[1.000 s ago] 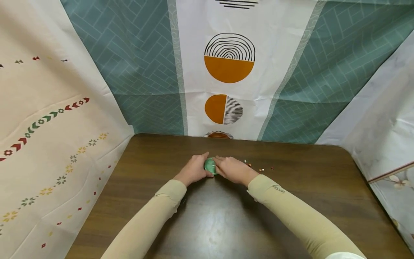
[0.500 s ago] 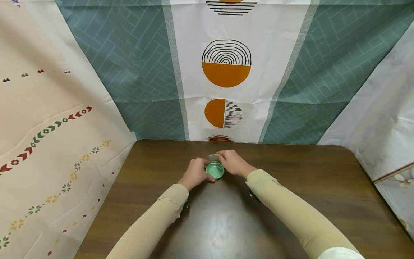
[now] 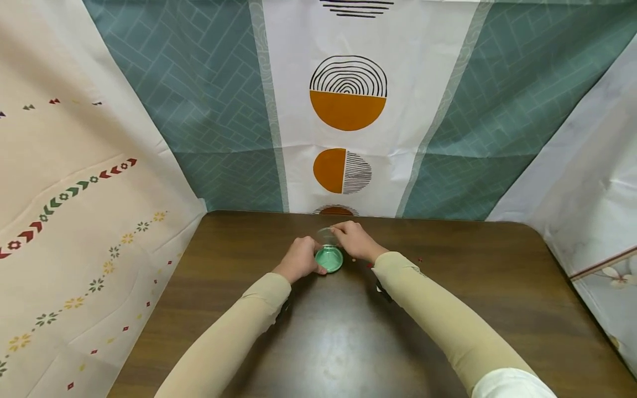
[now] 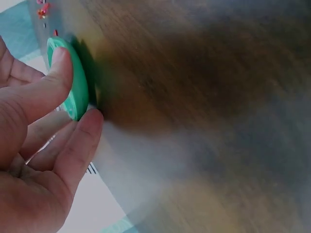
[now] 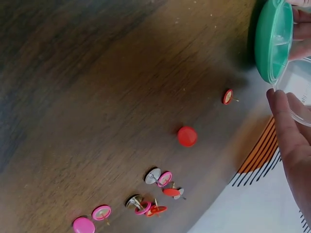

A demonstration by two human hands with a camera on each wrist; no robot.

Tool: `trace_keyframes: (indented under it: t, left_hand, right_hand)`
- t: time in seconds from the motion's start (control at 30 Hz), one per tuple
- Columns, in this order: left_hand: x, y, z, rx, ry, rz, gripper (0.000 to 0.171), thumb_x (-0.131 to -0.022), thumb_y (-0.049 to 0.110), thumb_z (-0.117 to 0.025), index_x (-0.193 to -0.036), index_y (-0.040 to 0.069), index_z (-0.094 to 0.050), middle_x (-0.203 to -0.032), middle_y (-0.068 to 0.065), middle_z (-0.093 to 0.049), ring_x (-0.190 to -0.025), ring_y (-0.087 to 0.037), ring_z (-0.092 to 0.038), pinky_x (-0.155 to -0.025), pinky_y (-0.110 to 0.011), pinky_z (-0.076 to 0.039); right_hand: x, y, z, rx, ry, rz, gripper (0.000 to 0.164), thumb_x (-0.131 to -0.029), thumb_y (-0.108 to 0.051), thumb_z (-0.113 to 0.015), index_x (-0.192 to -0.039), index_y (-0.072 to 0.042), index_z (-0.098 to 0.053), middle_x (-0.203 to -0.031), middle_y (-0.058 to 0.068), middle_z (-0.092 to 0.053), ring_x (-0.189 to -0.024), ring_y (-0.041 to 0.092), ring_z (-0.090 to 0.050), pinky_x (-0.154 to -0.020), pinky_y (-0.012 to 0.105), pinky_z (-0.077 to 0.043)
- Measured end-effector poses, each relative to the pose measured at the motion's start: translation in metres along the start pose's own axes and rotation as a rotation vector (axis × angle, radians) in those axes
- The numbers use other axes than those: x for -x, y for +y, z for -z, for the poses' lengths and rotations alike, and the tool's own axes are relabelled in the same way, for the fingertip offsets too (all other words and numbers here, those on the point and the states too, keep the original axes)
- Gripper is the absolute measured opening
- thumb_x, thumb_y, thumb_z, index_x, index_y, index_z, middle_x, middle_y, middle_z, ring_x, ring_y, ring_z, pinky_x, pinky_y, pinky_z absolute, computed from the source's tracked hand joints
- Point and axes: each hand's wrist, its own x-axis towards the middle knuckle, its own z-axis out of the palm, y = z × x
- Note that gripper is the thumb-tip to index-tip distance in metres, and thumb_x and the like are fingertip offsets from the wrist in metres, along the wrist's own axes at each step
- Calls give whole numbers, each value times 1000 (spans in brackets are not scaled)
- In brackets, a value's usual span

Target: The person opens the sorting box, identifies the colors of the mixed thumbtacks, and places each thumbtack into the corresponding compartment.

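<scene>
A small round green plastic case [image 3: 329, 260] stands near the far side of the table, its clear hinged lid [image 3: 325, 236] raised behind it. My left hand [image 3: 300, 258] grips the case from the left; in the left wrist view its thumb [image 4: 60, 73] lies over the rim. From the right, my right hand [image 3: 354, 240] pinches the edge of the clear lid. Dividers show inside the green base [image 5: 281, 46] in the right wrist view. Several loose thumbtacks lie on the table close to the right hand, among them a red thumbtack [image 5: 187, 136] and a pink thumbtack [image 5: 83, 225].
The dark wooden table [image 3: 318, 342] runs to a patterned cloth backdrop [image 3: 348, 110] just behind the hands. Cloth also hangs on the left and right sides. Silver thumbtacks [image 5: 152, 175] lie mixed among the pink and red ones, some with points showing.
The case's clear lid has swung up and back with my right hand, uncovering the green base. My left hand stays around the case.
</scene>
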Motion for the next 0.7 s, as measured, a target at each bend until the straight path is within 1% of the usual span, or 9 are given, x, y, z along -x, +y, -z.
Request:
trace_keyframes:
  t: [0.13,0.17,0.2,0.27,0.4,0.43,0.5,0.6,0.7]
  left_hand:
    - [-2,2,0,-37,-18,21,63,-53,32,-91,-108,7,-71,-106,-5,-71,-100,-24,-63,-83,-34,-51]
    - [-2,3,0,-37,-20,25,63,-53,32,-91,-108,7,-71,-106,-5,-71,-100,-24,-63,-84,-34,-51]
    - [-2,3,0,-34,-22,29,63,-54,32,-91,-108,7,-71,-107,-5,-71,-101,-24,-63,-85,-34,-51]
    - [-2,4,0,-27,-23,34,62,-54,30,-91,-108,6,-71,-107,-5,-71,-103,-25,-62,-87,-35,-50]
    - [-1,4,1,-16,-28,35,61,-54,28,-91,-107,6,-71,-108,-6,-70,-102,-24,-62,-89,-36,-49]
    - [-1,5,2,-17,-28,33,61,-54,28,-91,-107,6,-71,-108,-6,-70,-101,-24,-62,-89,-36,-49]
    - [-1,5,2,-22,-32,31,60,-53,28,-91,-106,6,-72,-107,-6,-70,-98,-23,-62,-88,-35,-49]
    - [-2,5,3,-48,-40,10,57,-53,27,-91,-103,6,-73,-103,-5,-71,-92,-21,-61,-85,-34,-49]
    - [-4,6,5,-80,-54,-11,55,-53,26,-92,-100,5,-73,-99,-5,-72,-87,-19,-59,-83,-32,-49]
  right_hand:
    - [1,0,0,-53,-22,-20,42,-101,-32,-40,-135,-10,-51,-134,3,-56,-87,25,-67,-50,37,-51]
    - [2,0,1,-57,-27,-21,43,-101,-33,-40,-137,-11,-49,-136,3,-54,-83,29,-66,-49,40,-51]
    - [4,0,2,-55,-28,-16,45,-100,-34,-41,-138,-12,-47,-138,2,-52,-81,32,-65,-52,42,-52]
    - [6,1,6,-30,-1,14,45,-99,-36,-43,-139,-14,-46,-139,2,-51,-91,32,-65,-67,42,-55]
    - [16,6,19,60,149,62,37,-96,-32,-52,-129,-15,-58,-128,2,-60,-104,23,-62,-90,37,-49]
    - [19,7,23,80,191,65,33,-95,-29,-54,-123,-15,-62,-123,2,-64,-108,19,-60,-90,37,-49]
    - [27,10,32,124,242,58,24,-93,-24,-58,-112,-14,-68,-113,2,-68,-101,18,-61,-85,36,-50]
    - [38,14,41,272,245,77,17,-91,-18,-61,-102,-13,-72,-101,1,-70,-91,16,-64,-80,36,-51]
    - [49,19,41,463,170,137,15,-89,-15,-62,-98,-12,-73,-95,-1,-71,-84,15,-65,-77,34,-53]
